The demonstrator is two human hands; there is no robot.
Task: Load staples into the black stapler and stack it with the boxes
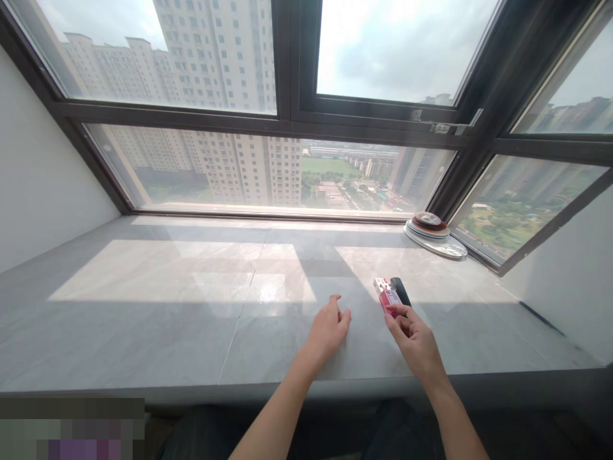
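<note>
Holding a small red-and-white box point(389, 297) in the right hand point(424, 348), at the right-hand part of the tiled windowsill point(143, 345). Pinching the box by its near end, between thumb and bent fingers point(401, 309), and leaving the paler printed end jutting forward past the fingertips, toward the window point(268, 172). Hard to tell from this angle whether to call the box raised or resting on the tiles. Seeing a small black object point(401, 291) just to the right of the box, slanting alongside it and reaching forward of the knuckles.

Holding the left hand point(330, 322) to the left of the box, clear of it, with fingers loosely bent and free over the near part of the windowsill, pointing forward. Facing pale high-rise buildings point(230, 64) through the glass, behind a dark window frame point(290, 115). Noting a stack of plates point(431, 230) in the far right corner of the windowsill, beyond the box and close to the frame, and bright patches of sunlight across the tiles.
</note>
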